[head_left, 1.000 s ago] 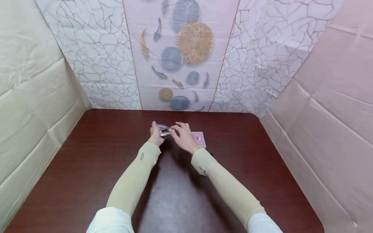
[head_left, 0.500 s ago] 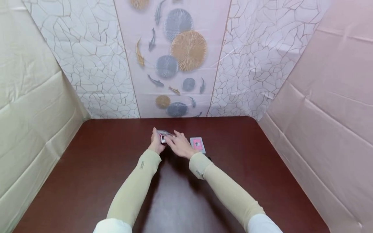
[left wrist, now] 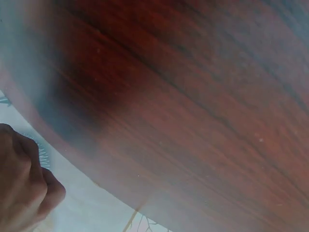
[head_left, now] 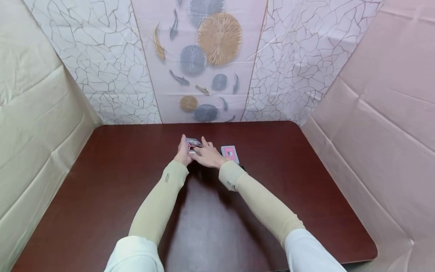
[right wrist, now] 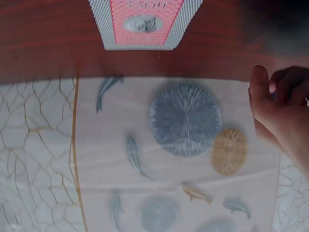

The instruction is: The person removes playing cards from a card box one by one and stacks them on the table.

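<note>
Nearest: 2 white sleeves (head_left: pixel 136 253), then 2 beige undersleeves (head_left: pixel 154 206), 1 per arm, ea. w/ sm. dark lettering nr the wrist, over a dark red-brown counter (head_left: pixel 91 196). At their ends, 2 hands, close tog. L hand (head_left: pixel 182 153) curled round 1 sm. box (head_left: pixel 194 142), approx. mid of counter's far half, above the surface. Box: dark multicolour print on top, pink-red edge on L, white below. R hand (head_left: pixel 209 155): fingers spread, some touching box & covering part of it; can't tell if they pinch it. Just R of that, 1 pack (head_left: pixel 229 153) on the counter: pink face, grey border, oval b&w pic & lettering per R wrist view. Sm. dark item (head_left: pixel 242 167) by R undersleeve, mostly hidden, can't ID. Beyond: 1 pale pink panel (head_left: pixel 149 22) w/ 4 blue-grey discs (1 cut off at top), 2 gold, plus fish, b/w 2 white crackle-pattern panels (head_left: pixel 112 68); 2 beige cloth sides (head_left: pixel 30 124).
</note>
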The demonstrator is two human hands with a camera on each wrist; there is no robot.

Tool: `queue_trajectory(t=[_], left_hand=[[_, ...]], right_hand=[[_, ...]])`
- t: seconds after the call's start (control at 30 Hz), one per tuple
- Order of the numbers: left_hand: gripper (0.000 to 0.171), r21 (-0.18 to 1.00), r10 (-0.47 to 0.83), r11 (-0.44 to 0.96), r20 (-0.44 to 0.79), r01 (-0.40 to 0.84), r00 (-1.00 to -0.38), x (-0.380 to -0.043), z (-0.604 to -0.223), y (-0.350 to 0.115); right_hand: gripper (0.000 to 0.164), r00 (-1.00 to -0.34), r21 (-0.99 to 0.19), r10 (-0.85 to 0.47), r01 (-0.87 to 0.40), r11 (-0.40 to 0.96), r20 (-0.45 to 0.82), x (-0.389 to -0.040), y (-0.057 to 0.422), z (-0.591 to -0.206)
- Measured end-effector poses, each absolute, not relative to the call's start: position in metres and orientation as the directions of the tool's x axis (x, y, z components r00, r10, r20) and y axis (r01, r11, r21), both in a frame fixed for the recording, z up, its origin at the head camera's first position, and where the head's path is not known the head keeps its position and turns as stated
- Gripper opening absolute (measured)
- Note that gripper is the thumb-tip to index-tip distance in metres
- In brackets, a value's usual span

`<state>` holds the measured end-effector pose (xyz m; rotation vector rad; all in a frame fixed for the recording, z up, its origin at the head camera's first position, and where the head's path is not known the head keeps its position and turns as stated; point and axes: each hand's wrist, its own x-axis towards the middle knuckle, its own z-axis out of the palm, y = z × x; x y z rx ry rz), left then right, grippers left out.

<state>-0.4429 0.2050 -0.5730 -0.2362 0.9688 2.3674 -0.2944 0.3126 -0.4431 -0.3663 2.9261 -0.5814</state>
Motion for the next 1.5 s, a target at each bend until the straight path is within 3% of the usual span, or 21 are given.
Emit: queue_trajectory(t=[0.1, 0.2, 0.47, 0.7, 0.9, 1.13, 1.3, 1.5], left_hand=[[0.081, 0.561, 0.389, -0.610, -0.403, -0.559, -0.828, -0.480, -0.600, 0.210], [0.076, 0.537, 0.333, -0.640, -0.450, -0.550, -0.828, -0.479, -0.599, 0.208], [0.077, 0.551, 0.143, -0.692, -0.527, -0.465, -0.838, -0.403, -0.552, 0.202], [0.075, 0.613, 0.024, -0.673, -0.541, -0.414, -0.841, -0.386, -0.563, 0.196], [0.066, 0.661, -0.023, -0.589, -0.588, -0.464, -0.809, -0.340, -0.496, 0.177], [0.072, 0.628, -0.098, -0.703, -0.552, -0.335, -0.828, -0.366, -0.495, 0.188], [0.071, 0.654, -0.085, -0.676, -0.527, -0.340, -0.846, -0.388, -0.481, 0.199], [0.064, 0.618, -0.036, -0.688, -0.554, -0.382, -0.831, -0.378, -0.462, 0.188]], right_hand=[[0.052, -0.954, -0.373, -0.291, -0.245, 0.895, -0.069, -0.300, 0.315, -0.435], [0.049, -0.947, -0.380, -0.320, -0.285, 0.880, -0.032, -0.298, 0.315, -0.434], [0.040, -0.941, -0.459, -0.307, -0.337, 0.822, 0.140, -0.273, 0.311, -0.458], [0.045, -0.952, -0.558, -0.247, -0.305, 0.772, 0.179, -0.258, 0.300, -0.475], [0.040, -0.947, -0.543, -0.252, -0.321, 0.776, 0.200, -0.258, 0.289, -0.466], [0.025, -0.956, -0.455, -0.260, -0.295, 0.840, 0.138, -0.274, 0.289, -0.437], [0.031, -0.968, -0.429, -0.236, -0.251, 0.868, 0.089, -0.290, 0.295, -0.417], [0.044, -0.952, -0.413, -0.305, -0.266, 0.871, -0.031, -0.289, 0.301, -0.408]])
